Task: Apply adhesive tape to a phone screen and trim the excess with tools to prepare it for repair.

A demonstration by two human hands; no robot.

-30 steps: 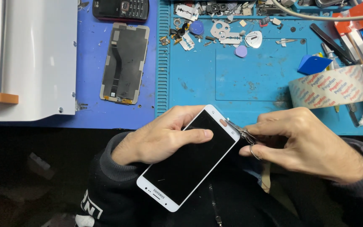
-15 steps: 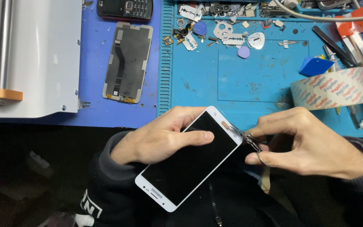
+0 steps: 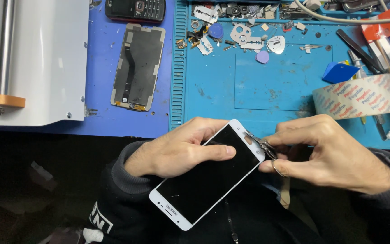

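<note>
My left hand (image 3: 181, 151) grips a white smartphone (image 3: 208, 176) with a dark screen, held tilted over my lap, thumb lying across the glass. My right hand (image 3: 330, 153) pinches a small metal tool (image 3: 263, 147) whose tip touches the phone's upper right edge near the earpiece. Both hands hover just in front of the near edge of the blue work mat (image 3: 271, 86).
A bare phone frame (image 3: 137, 67) lies on the dark blue mat. A black keypad phone (image 3: 136, 8) sits at the top. A tape roll (image 3: 355, 96), blue pick (image 3: 339, 71), razor blades and small parts litter the mat. A white machine (image 3: 32, 58) stands left.
The hands and phone stay almost where they were; my right hand's fingers have shifted slightly on the metal tool at the phone's top edge.
</note>
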